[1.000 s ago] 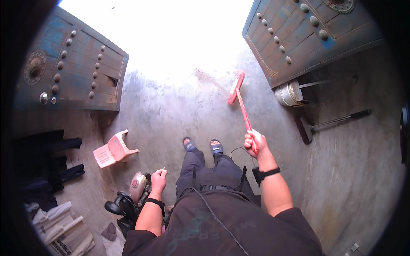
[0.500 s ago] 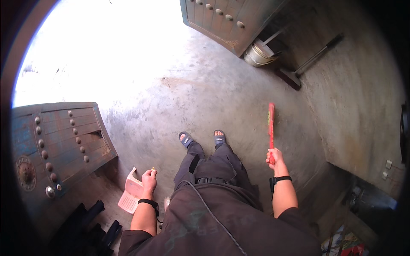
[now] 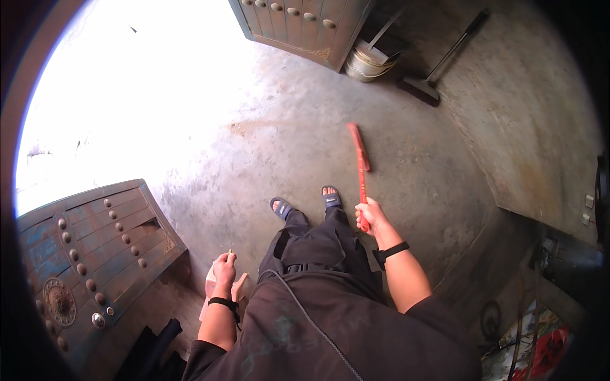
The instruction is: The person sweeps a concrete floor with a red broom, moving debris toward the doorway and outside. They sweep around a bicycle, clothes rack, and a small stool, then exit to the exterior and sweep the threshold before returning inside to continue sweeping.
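Observation:
In my right hand point(image 3: 370, 216) is the lower end of a long red tool point(image 3: 363, 181) with yellowish markings. Its wider far part slants away from the handle; I cannot make out its exact kind. The tool points ahead above the floor, to the right of my feet. My left hand point(image 3: 224, 267) is closed in a pinch on a small yellow thing point(image 3: 231, 252), of which only a tip shows. Below and behind that hand stands a pink plastic seat point(image 3: 209, 282), partly hidden by my hand and forearm.
A studded wooden door leaf point(image 3: 95, 254) stands at the left, another point(image 3: 298, 28) at the top. By the right wall are a bucket point(image 3: 367, 66) with a dustpan point(image 3: 373, 52) and a broom point(image 3: 422, 90). Bright light covers the concrete floor point(image 3: 273, 152) at upper left.
My right hand has swung the red tool leftward and somewhat forward, and the tool has turned. My left hand keeps its pinch. The view has shifted, so the pink seat now shows behind my left hand.

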### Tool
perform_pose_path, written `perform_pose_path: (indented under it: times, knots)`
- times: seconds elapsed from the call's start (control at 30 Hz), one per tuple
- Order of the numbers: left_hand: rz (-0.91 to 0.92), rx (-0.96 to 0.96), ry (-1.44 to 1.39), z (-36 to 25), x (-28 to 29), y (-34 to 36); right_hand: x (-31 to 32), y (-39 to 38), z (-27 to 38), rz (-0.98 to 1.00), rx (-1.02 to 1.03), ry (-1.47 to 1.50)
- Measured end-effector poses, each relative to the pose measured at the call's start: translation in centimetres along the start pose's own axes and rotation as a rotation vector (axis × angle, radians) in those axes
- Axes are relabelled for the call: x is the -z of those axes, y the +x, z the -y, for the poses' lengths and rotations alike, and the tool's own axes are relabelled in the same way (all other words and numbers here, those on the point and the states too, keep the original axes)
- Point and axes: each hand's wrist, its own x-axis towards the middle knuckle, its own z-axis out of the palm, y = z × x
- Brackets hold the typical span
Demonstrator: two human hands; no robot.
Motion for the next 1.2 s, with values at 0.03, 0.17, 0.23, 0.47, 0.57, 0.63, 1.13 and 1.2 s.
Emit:
perform_pose_path:
  times: [0.03,0.17,0.23,0.47,0.57,0.63,1.13,1.2]
  knots:
    - [-0.008,-0.005,0.025,0.0,-0.1,0.2,-0.5,-1.0,0.8,0.013,-0.011,0.004]
    - [0.007,-0.051,-0.094,-0.2,-0.3,0.8,-1.7,-3.7,2.6,0.081,0.024,0.041]
    - [0.011,-0.053,-0.163,0.1,-0.2,1.1,-2.8,-3.6,2.9,0.052,0.045,0.033]
    - [-0.092,0.011,-0.166,2.5,2.6,0.5,-11.4,3.2,4.8,-0.048,0.027,-0.062]
    - [-0.127,0.044,-0.200,3.9,4.9,0.2,-17.2,5.2,6.0,0.041,-0.078,-0.051]
    - [-0.144,0.080,-0.251,4.8,6.3,0.5,-21.3,5.5,6.3,0.108,-0.119,-0.176]
    - [-0.242,0.101,-0.289,10.0,17.2,12.7,-38.4,2.7,9.5,0.304,-0.073,-0.242]
    - [-0.262,0.102,-0.326,10.0,20.1,15.2,-40.2,2.3,9.6,0.255,-0.042,-0.237]
